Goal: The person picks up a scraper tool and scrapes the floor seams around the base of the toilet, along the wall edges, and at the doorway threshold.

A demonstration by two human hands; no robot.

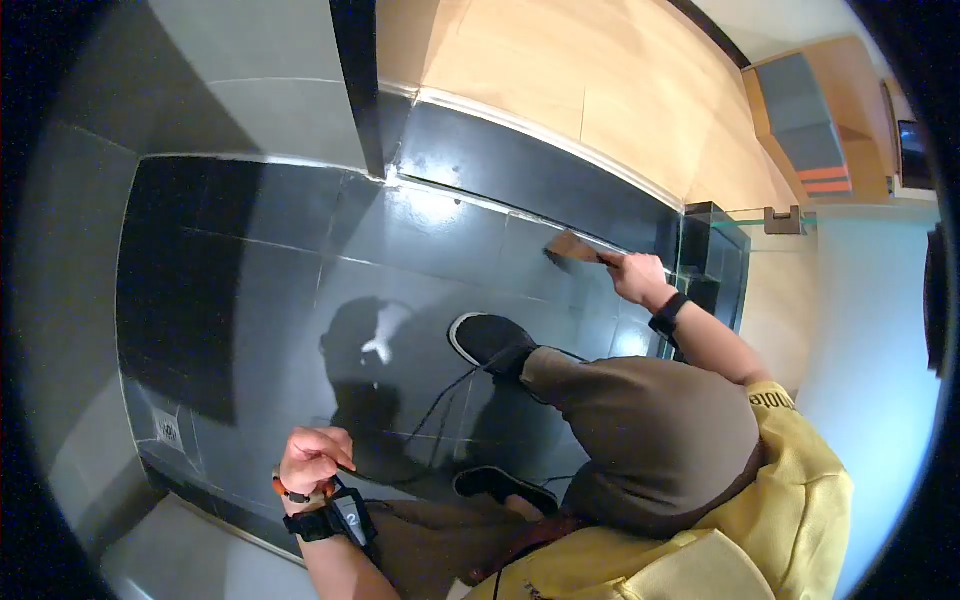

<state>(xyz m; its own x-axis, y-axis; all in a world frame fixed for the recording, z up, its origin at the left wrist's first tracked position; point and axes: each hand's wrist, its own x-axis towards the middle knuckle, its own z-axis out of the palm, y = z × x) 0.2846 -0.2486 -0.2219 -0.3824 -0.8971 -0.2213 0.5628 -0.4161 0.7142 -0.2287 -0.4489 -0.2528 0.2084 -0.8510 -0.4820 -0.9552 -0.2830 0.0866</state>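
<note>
My right hand (640, 278) is wrapped round the handle of a scraper (572, 247) with a wide, flat blade. The blade is at the dark floor tiles (420, 240), close to the joint along the black threshold; whether it touches cannot be told. My left hand (315, 457) is closed in a loose fist above the floor at the lower left, beside my knee. A thin black cord runs by its fingers, and what they hold, if anything, is hidden. An irregular white patch (378, 345) lies on the tiles between my hands.
A black threshold (540, 180) separates the tiles from a light wooden floor (570, 70). A glass panel with a metal clamp (783, 221) stands at the right. Grey walls enclose the left, with a square drain (167, 428) in the corner. My dark shoe (492, 342) has cords nearby.
</note>
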